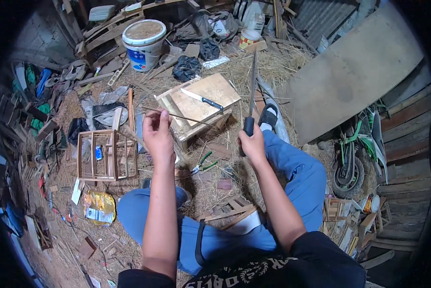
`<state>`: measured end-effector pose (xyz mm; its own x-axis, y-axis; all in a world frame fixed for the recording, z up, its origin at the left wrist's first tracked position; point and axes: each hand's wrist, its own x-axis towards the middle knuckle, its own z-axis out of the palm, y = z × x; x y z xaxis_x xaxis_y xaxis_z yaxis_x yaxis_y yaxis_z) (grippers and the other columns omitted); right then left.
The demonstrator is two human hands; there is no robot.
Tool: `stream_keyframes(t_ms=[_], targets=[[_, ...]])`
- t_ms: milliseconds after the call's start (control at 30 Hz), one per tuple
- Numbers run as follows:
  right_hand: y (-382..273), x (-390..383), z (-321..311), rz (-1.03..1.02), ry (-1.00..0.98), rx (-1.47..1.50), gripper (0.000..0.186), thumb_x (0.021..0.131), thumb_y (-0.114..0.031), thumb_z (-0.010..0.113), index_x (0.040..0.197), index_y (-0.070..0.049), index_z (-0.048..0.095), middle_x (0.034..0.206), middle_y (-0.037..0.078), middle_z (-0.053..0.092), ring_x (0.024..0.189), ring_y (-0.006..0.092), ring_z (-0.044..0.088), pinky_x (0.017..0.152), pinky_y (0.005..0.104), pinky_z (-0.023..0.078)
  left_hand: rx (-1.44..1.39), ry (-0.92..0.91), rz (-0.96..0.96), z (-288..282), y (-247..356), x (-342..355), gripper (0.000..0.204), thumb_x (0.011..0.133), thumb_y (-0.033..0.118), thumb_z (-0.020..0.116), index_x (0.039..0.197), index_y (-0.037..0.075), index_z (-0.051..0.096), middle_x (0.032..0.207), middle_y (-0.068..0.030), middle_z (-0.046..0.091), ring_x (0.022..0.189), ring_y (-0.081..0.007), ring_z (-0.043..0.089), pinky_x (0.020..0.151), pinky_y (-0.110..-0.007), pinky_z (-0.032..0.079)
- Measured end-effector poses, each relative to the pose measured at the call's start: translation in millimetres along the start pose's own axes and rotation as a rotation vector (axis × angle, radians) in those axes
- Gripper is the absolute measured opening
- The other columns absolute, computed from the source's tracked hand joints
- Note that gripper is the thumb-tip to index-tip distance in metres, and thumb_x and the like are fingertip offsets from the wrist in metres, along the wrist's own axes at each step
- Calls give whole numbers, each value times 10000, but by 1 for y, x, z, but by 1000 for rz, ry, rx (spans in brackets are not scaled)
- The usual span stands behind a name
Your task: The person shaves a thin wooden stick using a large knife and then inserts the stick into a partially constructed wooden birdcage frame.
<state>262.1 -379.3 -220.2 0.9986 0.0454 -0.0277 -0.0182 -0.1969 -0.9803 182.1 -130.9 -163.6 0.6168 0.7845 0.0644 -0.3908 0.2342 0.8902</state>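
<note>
Here we list 2 bare hands and the things around them. Left hand (159, 138): thumb and fingertips pinched together on 1 thin dark stick (196, 120), which runs out to their right, across our view of the wooden stand (213, 86). Right hand (253, 145): fingers wrapped around the black handle of 1 long-bladed tool (252, 103), its blade rising ahead of them; we cannot tell its exact kind. The stand lies ahead of and between both sets of fingers, bearing 1 black-handled knife (202, 99). Nearer us, between the hands: 1 pair of green-handled pliers (201, 165) on the ground. Left of the left fingers: 1 slatted wooden frame (113, 156). Well beyond them: 1 white bucket (141, 47). Right of the right fingers: 1 large board (354, 72), tilted.
</note>
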Motion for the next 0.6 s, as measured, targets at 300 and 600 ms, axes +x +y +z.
stream_keyframes(t_ms=[300,600], targets=[[-61,-51,44,-242,-141,-19,180,872,-150,766,983,-47,669,749,8,636,680,119,598,656,296,495,369,-299,154,14,24,-25,98,982,69,668,1041,-6,643,932,-36,683,877,-83,638,788,-242,504],[-80,-49,50,-256,-249,6,176,854,-95,770,1005,-41,699,840,63,724,767,150,685,735,305,536,243,-317,-22,19,41,-39,83,998,70,643,1026,-8,632,927,-54,687,859,-117,670,810,-276,562]])
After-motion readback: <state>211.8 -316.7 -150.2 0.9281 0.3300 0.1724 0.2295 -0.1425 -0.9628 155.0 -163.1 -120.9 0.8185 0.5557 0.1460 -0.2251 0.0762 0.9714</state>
